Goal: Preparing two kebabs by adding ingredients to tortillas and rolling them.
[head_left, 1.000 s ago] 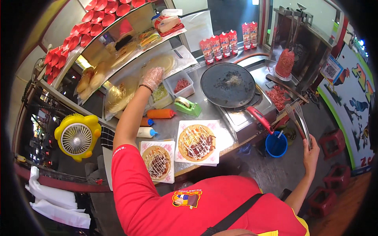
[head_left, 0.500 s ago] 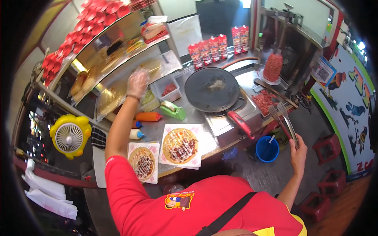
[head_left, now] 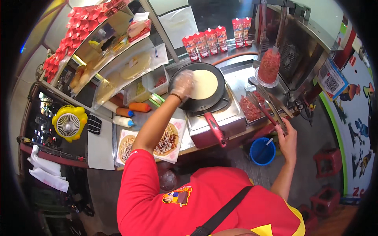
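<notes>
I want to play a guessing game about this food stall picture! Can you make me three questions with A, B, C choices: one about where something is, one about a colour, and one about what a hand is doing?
1. Where is the pale round flatbread?
A. In the black pan
B. In the blue bucket
C. On the yellow fan

2. What colour is the pan's handle?
A. Green
B. Red
C. White

3. What is the right hand doing?
A. Hanging empty
B. Holding metal tongs
C. Squeezing a sauce bottle

Answers:
1. A, the flatbread lies flat in the pan, with the gloved left hand on its edge.
2. B, the handle sticking out toward the person is red.
3. B, its fingers are closed round the tongs' end, and the tips reach over the tray of chopped red meat.
</notes>
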Demonstrator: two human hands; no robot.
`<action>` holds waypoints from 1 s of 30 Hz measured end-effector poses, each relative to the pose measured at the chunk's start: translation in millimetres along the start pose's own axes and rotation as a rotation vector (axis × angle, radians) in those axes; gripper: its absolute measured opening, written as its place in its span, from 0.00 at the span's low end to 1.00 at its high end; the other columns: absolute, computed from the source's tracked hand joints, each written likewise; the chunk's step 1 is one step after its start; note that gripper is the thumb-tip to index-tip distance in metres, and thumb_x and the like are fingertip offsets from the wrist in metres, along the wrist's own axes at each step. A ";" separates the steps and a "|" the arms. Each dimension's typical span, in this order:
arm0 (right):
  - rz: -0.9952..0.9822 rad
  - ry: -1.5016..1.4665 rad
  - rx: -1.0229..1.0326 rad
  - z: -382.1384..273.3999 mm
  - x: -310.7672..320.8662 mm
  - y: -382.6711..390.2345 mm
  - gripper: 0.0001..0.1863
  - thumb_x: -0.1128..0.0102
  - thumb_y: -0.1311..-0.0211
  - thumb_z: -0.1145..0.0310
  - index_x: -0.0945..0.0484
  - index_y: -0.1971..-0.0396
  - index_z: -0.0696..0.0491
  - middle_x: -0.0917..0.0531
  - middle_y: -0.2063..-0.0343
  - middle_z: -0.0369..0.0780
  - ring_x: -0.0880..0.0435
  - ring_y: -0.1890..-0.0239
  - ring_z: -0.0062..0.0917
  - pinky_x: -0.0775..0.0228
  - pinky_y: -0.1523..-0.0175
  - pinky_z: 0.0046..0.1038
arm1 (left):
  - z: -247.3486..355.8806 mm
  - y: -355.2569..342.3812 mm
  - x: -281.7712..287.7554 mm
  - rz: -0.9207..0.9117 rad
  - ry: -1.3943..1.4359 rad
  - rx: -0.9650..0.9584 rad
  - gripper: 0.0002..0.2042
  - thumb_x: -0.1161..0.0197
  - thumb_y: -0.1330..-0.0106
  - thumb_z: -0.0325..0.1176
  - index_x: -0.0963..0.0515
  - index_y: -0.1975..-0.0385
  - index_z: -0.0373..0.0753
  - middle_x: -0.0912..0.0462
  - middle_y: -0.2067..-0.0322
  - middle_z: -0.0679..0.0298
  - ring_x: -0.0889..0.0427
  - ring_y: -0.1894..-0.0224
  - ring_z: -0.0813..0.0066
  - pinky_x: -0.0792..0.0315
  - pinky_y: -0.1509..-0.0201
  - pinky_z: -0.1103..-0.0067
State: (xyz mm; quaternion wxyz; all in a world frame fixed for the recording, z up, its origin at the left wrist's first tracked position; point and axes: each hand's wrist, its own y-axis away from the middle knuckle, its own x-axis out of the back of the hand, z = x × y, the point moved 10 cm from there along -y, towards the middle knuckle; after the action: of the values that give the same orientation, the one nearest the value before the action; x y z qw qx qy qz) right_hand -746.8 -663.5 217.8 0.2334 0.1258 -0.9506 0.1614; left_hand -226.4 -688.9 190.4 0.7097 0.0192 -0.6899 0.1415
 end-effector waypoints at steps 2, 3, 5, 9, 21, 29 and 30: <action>-0.016 0.027 0.070 -1.0 -3.3 -8.1 0.20 0.33 0.26 0.65 0.19 0.43 0.63 0.10 0.62 0.48 0.11 0.61 0.30 0.22 0.51 0.35 | 41.2 24.7 -42.0 0.020 -0.099 -0.270 0.38 0.55 0.20 0.60 0.27 0.34 0.25 0.25 0.34 0.35 0.25 0.31 0.39 0.31 0.26 0.58; -0.011 -0.018 0.057 11.4 -3.1 -9.6 0.20 0.33 0.27 0.65 0.19 0.43 0.62 0.10 0.62 0.49 0.11 0.59 0.30 0.22 0.49 0.35 | 59.1 26.7 -42.3 -0.038 -0.055 -0.192 0.41 0.58 0.20 0.63 0.29 0.32 0.23 0.30 0.30 0.33 0.29 0.27 0.38 0.36 0.22 0.59; -0.046 -0.047 0.017 30.5 -8.1 -12.2 0.20 0.34 0.26 0.65 0.19 0.42 0.63 0.10 0.61 0.48 0.11 0.58 0.30 0.22 0.48 0.34 | 80.7 29.4 -27.5 -0.105 -0.006 -0.099 0.45 0.61 0.20 0.67 0.31 0.30 0.22 0.36 0.27 0.32 0.34 0.24 0.38 0.40 0.19 0.60; -0.083 -0.156 0.057 41.9 -35.0 -27.3 0.22 0.36 0.24 0.64 0.21 0.38 0.62 0.11 0.64 0.41 0.15 0.63 0.23 0.24 0.54 0.26 | 77.6 38.9 -16.5 -0.348 0.060 -0.037 0.43 0.60 0.21 0.67 0.29 0.31 0.27 0.33 0.29 0.31 0.31 0.26 0.37 0.38 0.21 0.59; -0.193 -0.746 -0.188 26.0 -84.7 -24.5 0.27 0.49 0.17 0.51 0.23 0.42 0.62 0.27 0.74 0.32 0.36 0.79 0.12 0.50 0.75 0.16 | -236.5 415.5 -6.3 0.164 0.172 0.558 0.18 0.45 0.19 0.42 0.16 0.64 0.35 0.15 0.68 0.49 0.15 0.64 0.54 0.24 0.57 0.63; -0.336 -0.675 -0.033 -80.8 -142.6 23.8 0.37 0.43 0.22 0.40 0.26 0.34 0.60 0.20 0.67 0.35 0.34 0.77 0.10 0.47 0.74 0.15 | -237.8 450.9 -132.7 0.113 0.655 0.761 0.13 0.44 0.25 0.36 0.15 0.61 0.34 0.12 0.65 0.50 0.13 0.62 0.50 0.21 0.54 0.61; -0.337 -0.613 -0.023 -97.0 -160.4 32.7 0.38 0.43 0.23 0.40 0.27 0.32 0.59 0.17 0.62 0.36 0.32 0.75 0.10 0.44 0.73 0.14 | -240.8 452.6 -136.7 0.114 0.669 0.761 0.13 0.44 0.25 0.36 0.15 0.61 0.34 0.12 0.65 0.50 0.13 0.62 0.50 0.21 0.54 0.61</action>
State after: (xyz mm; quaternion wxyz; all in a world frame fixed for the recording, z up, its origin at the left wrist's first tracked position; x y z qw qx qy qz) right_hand -580.1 -571.8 213.4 -0.0383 0.3211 -0.9441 0.0645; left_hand -95.9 -225.0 -31.6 0.8257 0.1920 -0.3245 0.4196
